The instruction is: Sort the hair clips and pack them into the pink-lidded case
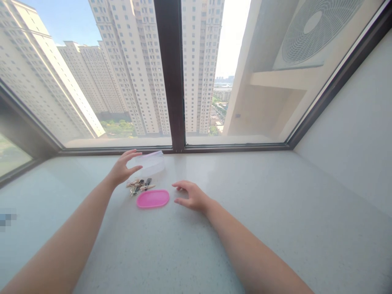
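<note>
My left hand point(124, 168) is at the left end of a translucent white plastic container point(150, 164), thumb and fingers spread apart. Whether its fingertips touch the container I cannot tell. Just in front of the container lies a small pile of what look like hair clips point(139, 186), some dark and some light or gold. A pink oval lid or shallow tray point(152, 199) rests flat on the sill, nearer to me than the clips. To the right of this pink piece, my right hand point(190, 196) hovers or rests with parted fingers, holding nothing.
All of this is on a pale speckled window sill point(171, 253). Behind the container runs a dark window frame point(177, 81), with tall buildings and an air-conditioner unit outside. A white wall point(352, 151) bounds the right side.
</note>
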Demonstrator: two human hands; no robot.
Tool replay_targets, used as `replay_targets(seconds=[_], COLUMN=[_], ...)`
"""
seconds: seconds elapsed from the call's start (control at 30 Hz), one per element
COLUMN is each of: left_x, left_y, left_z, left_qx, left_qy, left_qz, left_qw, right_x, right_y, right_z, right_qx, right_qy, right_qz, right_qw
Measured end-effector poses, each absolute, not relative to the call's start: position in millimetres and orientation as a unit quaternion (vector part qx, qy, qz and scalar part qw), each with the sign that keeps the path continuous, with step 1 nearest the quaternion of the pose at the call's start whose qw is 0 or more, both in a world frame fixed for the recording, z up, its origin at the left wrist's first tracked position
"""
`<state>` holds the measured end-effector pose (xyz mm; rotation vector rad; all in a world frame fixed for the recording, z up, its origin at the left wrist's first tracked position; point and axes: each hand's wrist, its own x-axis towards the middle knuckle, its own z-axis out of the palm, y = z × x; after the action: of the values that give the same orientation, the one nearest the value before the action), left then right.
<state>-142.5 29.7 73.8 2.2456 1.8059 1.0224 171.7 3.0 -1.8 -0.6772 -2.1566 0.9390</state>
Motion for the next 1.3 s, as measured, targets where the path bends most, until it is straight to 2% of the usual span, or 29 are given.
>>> replay_targets(seconds=[0.13,0.2,0.3,0.43,0.63,0.97,1.13,1.3], left_x=[-117,-97,-69,-51,-63,-133,-133,-112], left_y=[9,-6,-26,-41,-65,-74,-65,-45], left_z=[82,80,69,56,53,54,58,69], left_qx=[0.715,0.750,0.846,0.860,0.845,0.767,0.736,0.686], left_qy=[0.587,0.574,0.496,0.491,0.521,0.622,0.659,0.715], left_qz=[0.377,0.328,0.141,0.066,0.067,0.090,0.082,0.103], left_qw=[-0.046,0.004,0.138,0.125,0.102,0.130,0.130,0.078], right_x=[171,171,170,169,168,168,168,168], right_y=[4,5,8,11,15,17,19,20], right_z=[-3,-4,-6,-8,-12,-14,-14,-14], right_qx=[-0.274,-0.292,-0.317,-0.333,-0.361,-0.385,-0.383,-0.385], right_qy=[-0.815,-0.802,-0.782,-0.765,-0.746,-0.729,-0.722,-0.715], right_qz=[0.359,0.355,0.354,0.360,0.365,0.376,0.382,0.393], right_qw=[0.362,0.381,0.403,0.419,0.425,0.423,0.431,0.431])
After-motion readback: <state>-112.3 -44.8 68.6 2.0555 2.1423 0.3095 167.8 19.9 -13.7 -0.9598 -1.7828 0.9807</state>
